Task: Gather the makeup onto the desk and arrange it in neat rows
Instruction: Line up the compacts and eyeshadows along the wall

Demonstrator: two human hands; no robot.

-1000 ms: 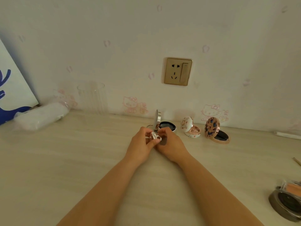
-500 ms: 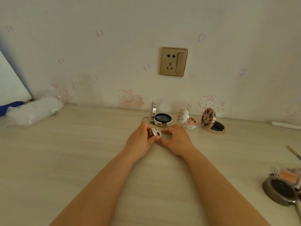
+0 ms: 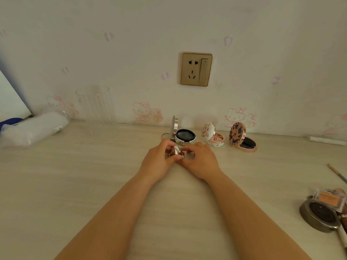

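Compact [image 3: 176,152] between curled fingers [image 3: 170,147] of both hands

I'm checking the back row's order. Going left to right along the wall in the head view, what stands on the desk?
White wrapped roll → clear ribbed glass → silver compact → white floral compact → rose-gold compact → white pen.

Home bedroom desk [image 3: 75,184]: cartoon-cat wallpaper [image 3: 144,111], open compacts [image 3: 185,135].

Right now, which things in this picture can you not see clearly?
Head view:
- Small case: mostly hidden by the left hand and right hand.
- Grey compact: partly covered by the orange palette.
- White pen: too small to identify.
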